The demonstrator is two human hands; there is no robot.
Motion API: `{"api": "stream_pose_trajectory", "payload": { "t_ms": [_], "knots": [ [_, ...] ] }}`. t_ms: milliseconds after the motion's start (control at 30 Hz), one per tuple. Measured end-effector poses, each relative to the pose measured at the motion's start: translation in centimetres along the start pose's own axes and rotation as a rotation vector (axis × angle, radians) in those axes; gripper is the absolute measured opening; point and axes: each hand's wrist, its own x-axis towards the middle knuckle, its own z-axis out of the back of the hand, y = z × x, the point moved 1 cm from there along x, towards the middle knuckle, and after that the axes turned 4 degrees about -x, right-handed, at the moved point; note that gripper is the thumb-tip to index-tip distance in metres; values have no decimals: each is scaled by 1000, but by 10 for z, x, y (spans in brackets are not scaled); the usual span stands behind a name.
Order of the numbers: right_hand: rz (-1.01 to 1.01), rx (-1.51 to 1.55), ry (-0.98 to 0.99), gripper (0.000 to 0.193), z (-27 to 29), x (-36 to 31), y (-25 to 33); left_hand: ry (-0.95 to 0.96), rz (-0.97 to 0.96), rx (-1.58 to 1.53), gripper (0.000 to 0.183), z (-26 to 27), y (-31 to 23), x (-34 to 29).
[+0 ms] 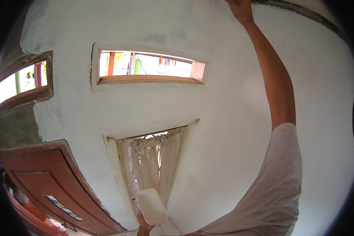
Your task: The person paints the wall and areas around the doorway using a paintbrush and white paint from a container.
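Low in the view, my left hand (144, 224) grips a cream-white rectangular tub (151, 205) with rounded corners. The tub is tilted, and whatever is inside it cannot be seen. My right arm stretches high up along the white wall (232, 118). At the top edge, my right hand (240, 10) is partly cut off by the frame, close to the upper part of the wall. Its fingers look curled in, but what they hold lies out of view.
A narrow window opening (151, 80) is set high in the wall. Below it hangs a beige curtain (149, 165) over a second window. To the left are a reddish-brown door (39, 177) and another wood-framed opening (47, 92). A dark strip (303, 11) runs along the wall's top right.
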Motion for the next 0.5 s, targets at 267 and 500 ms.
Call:
{"api": "stream_pose_trajectory", "payload": {
  "t_ms": [267, 500],
  "knots": [
    [-320, -368, 275, 26, -38, -152, 137, -28, 56, 130, 57, -34, -3, -12],
    [-393, -183, 466, 21, -33, -179, 183, -50, 133, 29, 56, -43, 0, -18]
  ]
}}
